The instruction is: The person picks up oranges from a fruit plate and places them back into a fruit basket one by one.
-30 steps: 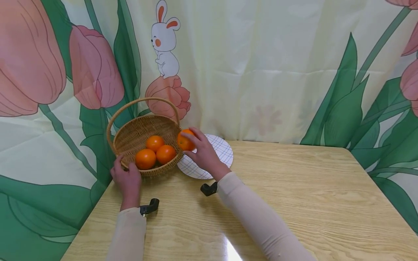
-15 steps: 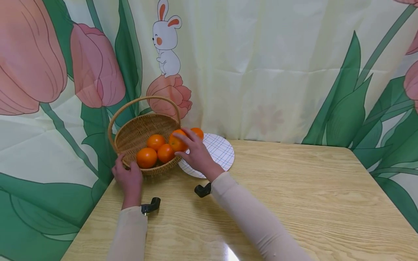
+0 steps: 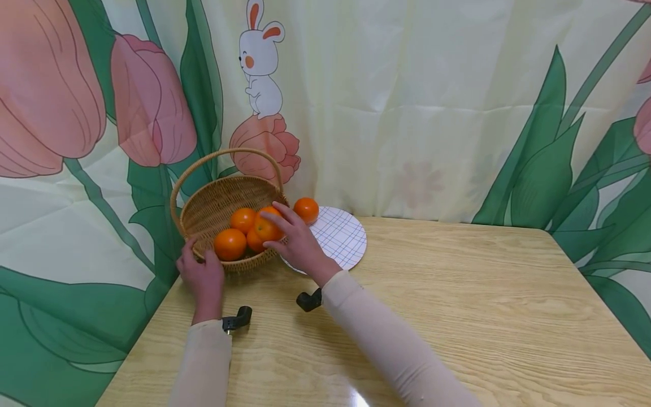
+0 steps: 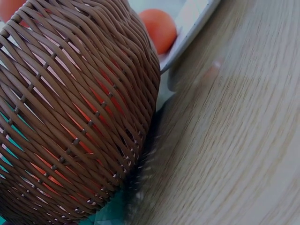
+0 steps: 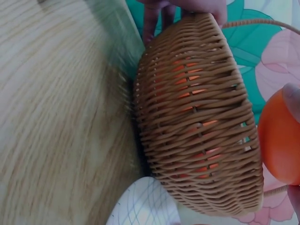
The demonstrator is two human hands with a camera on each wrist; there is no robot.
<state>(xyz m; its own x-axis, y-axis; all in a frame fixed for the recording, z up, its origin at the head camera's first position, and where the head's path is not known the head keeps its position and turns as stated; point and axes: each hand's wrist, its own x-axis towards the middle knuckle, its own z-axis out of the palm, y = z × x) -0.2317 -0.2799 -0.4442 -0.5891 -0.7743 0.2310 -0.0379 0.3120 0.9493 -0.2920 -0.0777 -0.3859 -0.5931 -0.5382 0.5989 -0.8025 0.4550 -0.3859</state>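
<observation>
A wicker basket [image 3: 221, 195] with a tall handle stands at the back left of the table. My left hand [image 3: 202, 280] grips its near-left rim. Inside lie three oranges, among them a front one [image 3: 230, 245] and a back one [image 3: 243, 219]; the third is mostly covered by the orange [image 3: 268, 227] that my right hand [image 3: 300, 240] holds between thumb and fingers above the basket's right part. In the right wrist view, this held orange [image 5: 281, 140] is just beyond the rim. Another orange [image 3: 306, 210] sits on a white checked plate [image 3: 348, 240] right of the basket.
Behind the table [image 3: 458, 294] hangs a curtain [image 3: 407, 113] printed with tulips and a rabbit. The plate lies close against the basket's right side. A black wrist camera [image 3: 309, 301] sticks out from the right cuff, another [image 3: 238, 318] from the left.
My right hand has carried its orange left, from above the plate's left edge to over the basket. The orange on the plate has come into view. My left hand keeps its grip on the rim.
</observation>
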